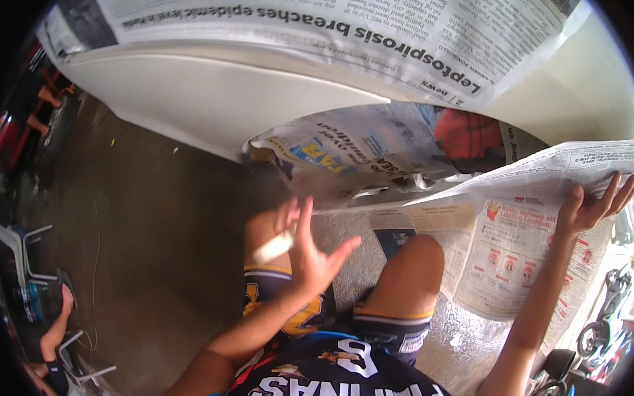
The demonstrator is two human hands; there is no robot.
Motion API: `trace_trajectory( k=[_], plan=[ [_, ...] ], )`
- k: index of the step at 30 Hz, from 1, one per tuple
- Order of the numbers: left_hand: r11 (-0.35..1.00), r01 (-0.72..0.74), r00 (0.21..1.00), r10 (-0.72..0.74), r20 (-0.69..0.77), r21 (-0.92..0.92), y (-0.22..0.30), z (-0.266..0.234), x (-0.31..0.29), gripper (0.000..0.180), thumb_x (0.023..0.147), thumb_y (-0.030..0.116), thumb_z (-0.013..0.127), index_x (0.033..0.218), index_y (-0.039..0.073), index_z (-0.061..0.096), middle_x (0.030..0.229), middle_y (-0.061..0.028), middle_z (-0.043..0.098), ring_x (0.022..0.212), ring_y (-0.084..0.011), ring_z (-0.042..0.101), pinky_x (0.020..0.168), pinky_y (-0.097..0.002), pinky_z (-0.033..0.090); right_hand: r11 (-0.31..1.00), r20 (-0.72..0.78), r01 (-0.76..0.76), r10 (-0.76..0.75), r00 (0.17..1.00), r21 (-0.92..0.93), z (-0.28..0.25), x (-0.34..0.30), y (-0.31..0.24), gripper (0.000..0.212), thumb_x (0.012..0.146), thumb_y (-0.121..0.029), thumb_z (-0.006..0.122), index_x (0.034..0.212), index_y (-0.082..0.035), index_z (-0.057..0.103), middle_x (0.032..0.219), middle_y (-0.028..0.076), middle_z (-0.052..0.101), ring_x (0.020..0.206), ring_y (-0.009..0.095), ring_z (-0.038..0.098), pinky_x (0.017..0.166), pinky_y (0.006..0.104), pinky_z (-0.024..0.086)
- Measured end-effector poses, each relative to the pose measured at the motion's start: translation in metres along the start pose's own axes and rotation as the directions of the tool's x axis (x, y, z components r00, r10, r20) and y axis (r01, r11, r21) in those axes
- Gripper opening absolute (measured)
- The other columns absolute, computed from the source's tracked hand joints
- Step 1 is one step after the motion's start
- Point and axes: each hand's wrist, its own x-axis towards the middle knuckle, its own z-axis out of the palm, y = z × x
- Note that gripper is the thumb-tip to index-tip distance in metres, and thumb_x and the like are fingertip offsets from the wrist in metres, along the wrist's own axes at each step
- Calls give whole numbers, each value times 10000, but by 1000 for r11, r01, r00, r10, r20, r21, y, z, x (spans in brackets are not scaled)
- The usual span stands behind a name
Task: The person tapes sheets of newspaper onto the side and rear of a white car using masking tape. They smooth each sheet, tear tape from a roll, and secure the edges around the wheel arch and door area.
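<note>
Newspaper sheet (510, 249) hangs on the right of the scene, its far edge running just beside the near rim of a white curved panel (183, 97), its near part reaching down beside the sitter's right knee (417, 257). From where I stand, the right arm stretches up and outward, the elbow only slightly bent, and the right hand (585, 216) lies against the sheet's right end, fingers fanned wide, pressing rather than pinching. The left forearm slants up from the near left to the left hand (312, 261), raised near the left knee, thumb and forefinger spread apart. A pale, blurred object (273, 248) shows beside its other fingers; I cannot tell whether they grip it. More newspaper (308, 30) covers the panel's far side.
</note>
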Motion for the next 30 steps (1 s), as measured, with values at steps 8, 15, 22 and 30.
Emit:
trace_trajectory(
  k=[8,15,22,30],
  plan=[
    [1000,0,999,1,-36,21,-5,0,22,127,867,128,812,870,49,712,1166,-134,624,1091,-325,525,919,-445,427,782,-163,-569,614,772,253,-4,-20,21,652,1009,-245,723,1509,33,410,1385,240,547,1182,311,654,950,374,627],
    [996,47,988,-36,149,-74,22,-33,-4,120,839,106,828,870,52,725,1203,-136,622,1135,-330,525,948,-455,429,941,-217,-337,333,918,19,-36,-44,69,260,1002,-105,701,1183,78,667,1092,170,718,977,232,705,860,334,636],
    [964,108,950,-27,312,-244,39,-75,-3,118,870,37,790,950,21,705,1205,-142,618,1050,-290,614,849,-375,497,856,-203,-437,496,844,277,-72,-44,54,241,1036,-96,602,1152,93,696,1120,191,737,949,247,711,889,363,629],
    [827,278,795,88,600,-489,37,-99,15,103,962,94,704,967,-1,665,1104,-136,690,844,-258,676,773,-362,524,813,-174,-542,578,797,214,-133,-55,60,236,1026,-81,586,1175,65,695,1135,156,745,951,218,700,884,339,605]
  ],
)
